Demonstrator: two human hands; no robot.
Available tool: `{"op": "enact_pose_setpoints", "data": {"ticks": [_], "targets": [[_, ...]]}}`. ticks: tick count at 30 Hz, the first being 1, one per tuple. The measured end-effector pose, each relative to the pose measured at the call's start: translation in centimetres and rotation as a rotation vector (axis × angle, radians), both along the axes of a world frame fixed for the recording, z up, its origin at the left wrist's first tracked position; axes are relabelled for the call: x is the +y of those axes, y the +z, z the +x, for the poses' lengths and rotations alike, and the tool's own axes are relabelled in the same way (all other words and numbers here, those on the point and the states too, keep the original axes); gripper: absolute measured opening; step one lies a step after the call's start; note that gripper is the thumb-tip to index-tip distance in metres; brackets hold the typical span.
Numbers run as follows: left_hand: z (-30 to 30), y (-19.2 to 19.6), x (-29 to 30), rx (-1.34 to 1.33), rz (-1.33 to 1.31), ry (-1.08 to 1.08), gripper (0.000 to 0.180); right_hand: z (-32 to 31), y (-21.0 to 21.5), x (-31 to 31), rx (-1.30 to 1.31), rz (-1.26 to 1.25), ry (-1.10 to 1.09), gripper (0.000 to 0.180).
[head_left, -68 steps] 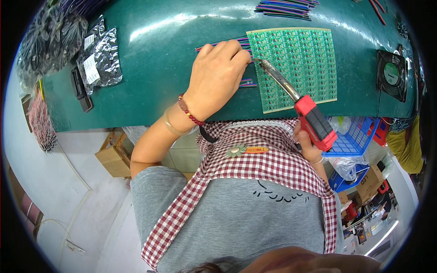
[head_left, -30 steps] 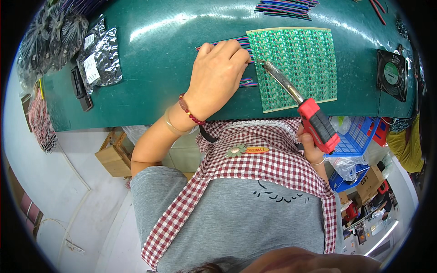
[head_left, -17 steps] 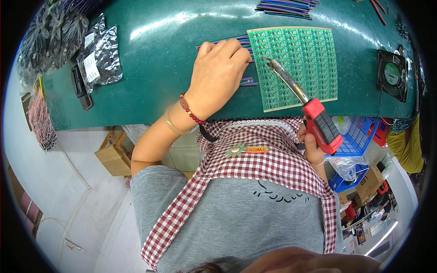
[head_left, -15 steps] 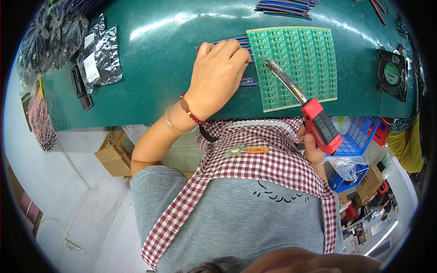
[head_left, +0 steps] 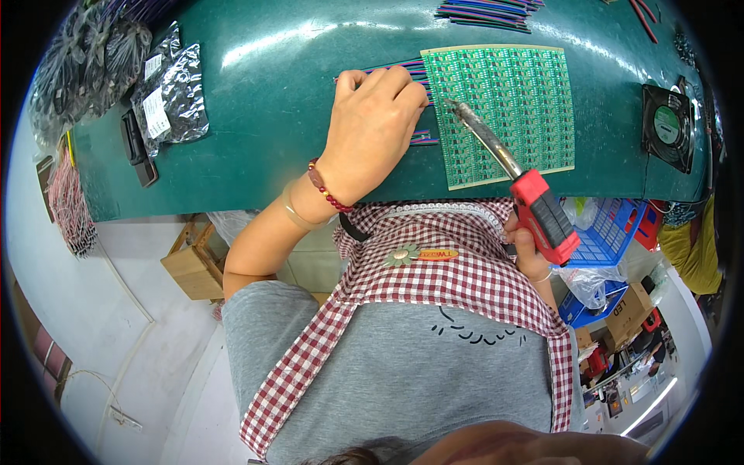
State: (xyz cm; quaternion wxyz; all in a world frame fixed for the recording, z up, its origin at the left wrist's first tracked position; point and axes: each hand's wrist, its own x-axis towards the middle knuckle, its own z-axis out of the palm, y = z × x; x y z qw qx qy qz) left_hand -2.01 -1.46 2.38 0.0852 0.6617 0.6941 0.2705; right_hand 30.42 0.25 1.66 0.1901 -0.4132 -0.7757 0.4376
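Note:
A green circuit board panel (head_left: 508, 116), covered in rows of small components, lies flat on the green table. Along its left edge run thin multicoloured wires (head_left: 403, 66). My left hand (head_left: 373, 124) is closed over these wires beside the board, its fingertips mostly hidden under the knuckles; it seems to pinch a wire. In my right hand (head_left: 528, 252), near the table's front edge, is a red and black soldering iron (head_left: 546, 217). Its metal tip slants up and left over the board's left columns, close to the wire ends.
More bundled wires (head_left: 488, 12) lie at the far side. A small black fan (head_left: 666, 128) stands at the right. Clear plastic bags (head_left: 182, 97) and a black object (head_left: 138, 147) are at the left. Blue crates (head_left: 608, 232) and a wooden box (head_left: 194, 263) sit below table level.
The soldering iron's handle has shifted very slightly left and down. My left hand stays in nearly the same place over the wires.

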Motion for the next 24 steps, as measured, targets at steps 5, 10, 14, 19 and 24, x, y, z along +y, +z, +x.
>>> {"op": "enact_pose_setpoints", "data": {"ticks": [5,10,14,19,24], "targets": [[0.0,-0.1,0.0,0.020,0.007,0.001,0.012,0.0,-0.1,-0.1,0.113,-0.186,-0.110,0.026],[0.1,0.2,-0.1,0.072,-0.009,0.013,0.013,-0.2,0.2,0.1,0.080,-0.131,-0.068,0.027],[0.3,1.0,-0.6,0.111,0.032,0.010,0.014,-0.3,0.4,-0.1,0.126,-0.150,-0.118,0.026],[0.9,1.8,-2.3,0.122,-0.234,-0.002,0.014,-0.3,0.8,-0.1,0.200,-0.287,-0.162,0.028],[1.2,1.9,-2.2,0.097,-0.211,0.014,0.014,-0.9,1.5,0.1,0.293,-0.375,-0.139,0.028]]}}
